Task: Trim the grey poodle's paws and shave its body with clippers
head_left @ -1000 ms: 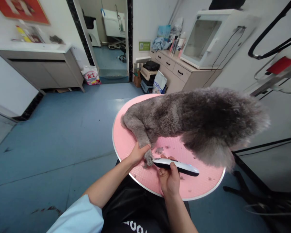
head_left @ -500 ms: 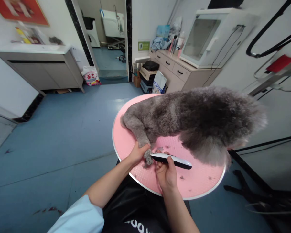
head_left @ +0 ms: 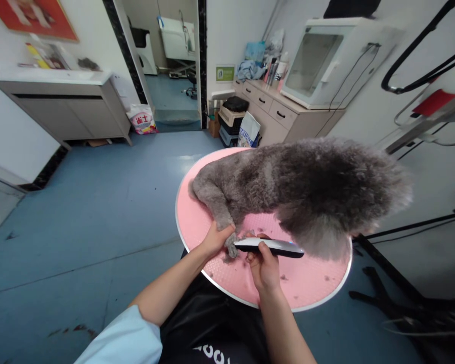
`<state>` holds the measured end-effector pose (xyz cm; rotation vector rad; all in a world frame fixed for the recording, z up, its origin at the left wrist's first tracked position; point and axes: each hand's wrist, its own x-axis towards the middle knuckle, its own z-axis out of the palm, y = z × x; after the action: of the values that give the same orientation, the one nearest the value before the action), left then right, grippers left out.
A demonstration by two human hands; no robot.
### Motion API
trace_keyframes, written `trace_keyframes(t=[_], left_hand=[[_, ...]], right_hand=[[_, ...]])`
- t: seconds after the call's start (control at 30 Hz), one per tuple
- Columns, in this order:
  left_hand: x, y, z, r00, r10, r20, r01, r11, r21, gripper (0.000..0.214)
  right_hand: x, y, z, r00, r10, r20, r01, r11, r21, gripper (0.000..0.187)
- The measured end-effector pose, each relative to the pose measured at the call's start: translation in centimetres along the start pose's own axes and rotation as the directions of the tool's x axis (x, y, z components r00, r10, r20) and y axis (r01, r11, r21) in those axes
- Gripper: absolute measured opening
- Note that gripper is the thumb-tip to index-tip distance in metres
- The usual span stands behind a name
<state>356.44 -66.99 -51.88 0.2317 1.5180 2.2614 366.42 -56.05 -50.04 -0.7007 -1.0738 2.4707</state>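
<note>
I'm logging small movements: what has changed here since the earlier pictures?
The clipper in the right hand has tipped closer to level, its tip slightly further left; the dog's head has shifted left. The left hand still holds the dog's leg; nothing was let go.

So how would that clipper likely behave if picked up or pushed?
The clipper looks hard-shelled, so it probably won't flex. It also looks smooth and glossy, so it could be slippery. Its slim shape in the right hand suggests it's fairly light.
</note>
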Motion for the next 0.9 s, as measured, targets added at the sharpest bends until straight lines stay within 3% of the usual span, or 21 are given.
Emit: trace_keyframes(t=[0.2, 0.4, 0.9], left_hand=[[0.1, -0.4, -0.2, 0.999, -0.036, -0.026, 0.035, 0.998, -0.052, 0.048], [0.0, -0.3, -0.2, 0.999, -0.029, -0.031, 0.026, 0.995, -0.093, 0.05], [0.3, -0.8, -0.3, 0.999, -0.044, -0.031, 0.041, 0.996, -0.084, 0.053]], right_hand=[[-0.3, 0.0, -0.3, 0.992, 0.091, -0.092, -0.075, 0.985, 0.158, 0.038], [-0.1, 0.7, -0.7, 0.968, 0.251, -0.021, -0.238, 0.938, 0.251, 0.023], [0.2, 1.2, 0.0, 0.971, 0.235, -0.044, -0.213, 0.933, 0.291, 0.019]])
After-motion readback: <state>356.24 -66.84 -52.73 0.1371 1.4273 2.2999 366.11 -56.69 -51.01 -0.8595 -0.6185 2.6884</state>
